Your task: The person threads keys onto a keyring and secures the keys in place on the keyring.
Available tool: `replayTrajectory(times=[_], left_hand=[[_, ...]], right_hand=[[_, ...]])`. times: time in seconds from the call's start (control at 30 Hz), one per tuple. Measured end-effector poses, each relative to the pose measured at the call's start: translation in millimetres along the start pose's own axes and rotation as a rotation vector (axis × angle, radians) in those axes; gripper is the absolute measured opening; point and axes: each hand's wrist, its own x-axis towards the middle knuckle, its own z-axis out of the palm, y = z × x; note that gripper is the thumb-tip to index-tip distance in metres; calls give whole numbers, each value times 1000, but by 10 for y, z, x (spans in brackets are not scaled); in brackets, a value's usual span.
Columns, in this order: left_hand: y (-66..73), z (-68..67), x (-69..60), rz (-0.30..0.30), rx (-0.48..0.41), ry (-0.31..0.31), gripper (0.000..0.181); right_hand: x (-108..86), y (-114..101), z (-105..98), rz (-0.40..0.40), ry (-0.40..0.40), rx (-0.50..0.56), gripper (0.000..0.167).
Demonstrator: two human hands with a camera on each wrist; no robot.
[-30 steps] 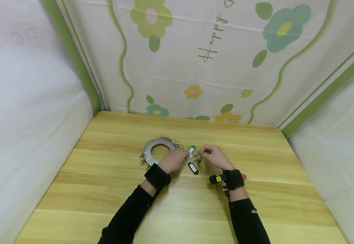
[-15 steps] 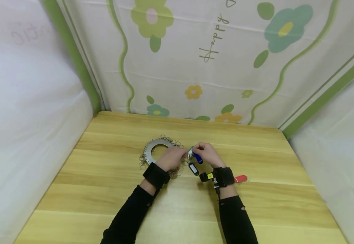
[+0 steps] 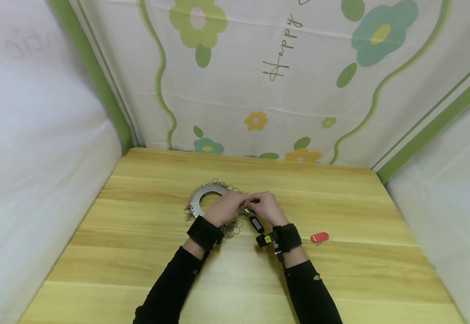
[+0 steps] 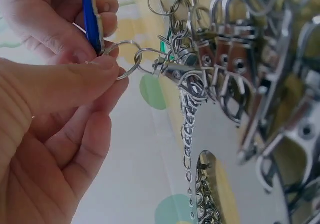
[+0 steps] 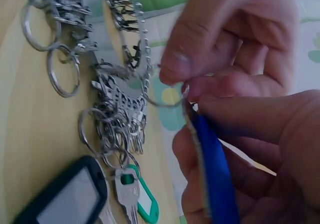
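Note:
My left hand (image 3: 227,208) pinches a split ring (image 4: 123,42) between thumb and index finger, at the right side of a flat metal ring disc (image 3: 197,202). That split ring links through another small ring to a metal clip (image 4: 172,72) on the disc. My right hand (image 3: 266,208) holds a blue key tag (image 5: 216,169), its end against the pinched ring; whether it is threaded on, I cannot tell. A dark key tag (image 3: 256,224) lies just below the hands. Close by, a green key tag (image 5: 146,199) and a key (image 5: 127,189) show in the right wrist view.
Many clips and split rings (image 3: 231,230) fringe the disc. A red key tag (image 3: 319,237) lies on the wooden table (image 3: 137,270) to the right. White fabric walls (image 3: 36,135) stand at both sides, and a flower-printed one (image 3: 219,90) at the back.
My right hand has moved left with the blue key tag until it meets my left hand. The red key tag has come into full view. My left hand stays nearly in place.

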Motion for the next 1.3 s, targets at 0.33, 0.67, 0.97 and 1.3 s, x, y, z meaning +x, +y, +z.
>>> replayTrajectory(times=[0.33, 0.67, 0.97, 1.3], left_hand=[[-6, 20, -34, 42, -15, 57, 26], [-61, 13, -31, 14, -23, 115, 25], [-48, -20, -16, -55, -35, 94, 19], [-101, -70, -64, -108, -31, -16, 19]], right_hand=[[-38, 19, 62, -60, -74, -40, 8], [-28, -3, 149, -86, -91, -71, 9], [12, -52, 142, -60, -120, -184, 23], [10, -31, 99, 15, -110, -139, 14]])
